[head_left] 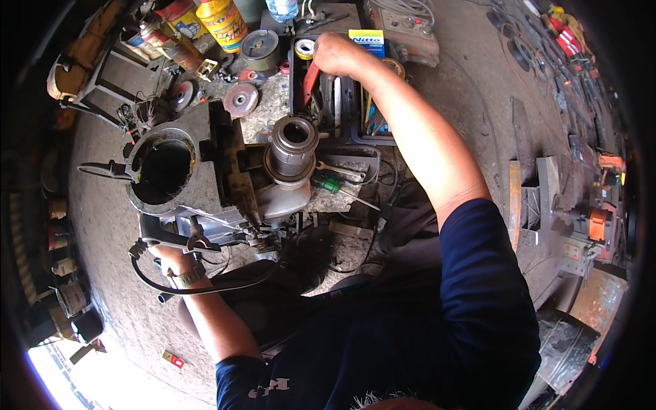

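Observation:
My right hand is reached out to the far side, over a dark tool tray, fingers curled closed at the upper end of a long flat red object. What the red object is, I cannot make out. My left hand, with a watch at its wrist, is low on the left, beneath a big hollow metal casting. A dark handle-like part and the casting hide its fingers. Between my hands a stepped metal cylinder stands upright. Near it lie a green-handled screwdriver and a wrench.
Grinding discs, a round tin and a yellow can stand at the far left. A blue and yellow box is beside my right wrist. A black hose loops past my left wrist. Steel pieces lie on the right.

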Tool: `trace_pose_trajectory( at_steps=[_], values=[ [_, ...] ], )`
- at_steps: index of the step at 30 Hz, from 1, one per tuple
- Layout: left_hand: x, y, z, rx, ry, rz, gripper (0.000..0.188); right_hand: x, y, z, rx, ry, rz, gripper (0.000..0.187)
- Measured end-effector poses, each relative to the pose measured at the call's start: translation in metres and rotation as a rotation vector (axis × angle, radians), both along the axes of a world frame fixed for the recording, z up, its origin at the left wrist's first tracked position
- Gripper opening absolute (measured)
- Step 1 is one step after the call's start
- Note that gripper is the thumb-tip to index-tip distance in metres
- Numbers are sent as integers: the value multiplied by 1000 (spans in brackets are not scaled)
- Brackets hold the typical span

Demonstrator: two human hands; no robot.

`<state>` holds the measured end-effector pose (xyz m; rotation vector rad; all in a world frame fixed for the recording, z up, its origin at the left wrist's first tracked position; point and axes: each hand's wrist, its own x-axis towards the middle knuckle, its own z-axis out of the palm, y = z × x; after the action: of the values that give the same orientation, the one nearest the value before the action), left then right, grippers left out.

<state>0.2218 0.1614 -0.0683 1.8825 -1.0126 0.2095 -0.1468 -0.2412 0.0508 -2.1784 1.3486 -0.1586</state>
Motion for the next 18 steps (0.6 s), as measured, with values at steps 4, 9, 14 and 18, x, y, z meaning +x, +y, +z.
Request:
trace_pose_trajectory(
  at_steps=[4, 9, 14, 18],
  values=[
    [13, 7, -10, 50, -174, 19, 53, -3, 10, 10, 19, 159, 107, 29],
    [6, -1, -11, -18, 105, 28, 52, 13, 15, -36, -84, 538, 192, 32],
    [16, 0, -15, -72, 155, 2, 48, 12, -2, -10, 162, 292, 127, 25],
    [9, -2, -10, 183, -223, 74, 46, -17, -3, -16, 420, -187, -130, 20]
  ],
)
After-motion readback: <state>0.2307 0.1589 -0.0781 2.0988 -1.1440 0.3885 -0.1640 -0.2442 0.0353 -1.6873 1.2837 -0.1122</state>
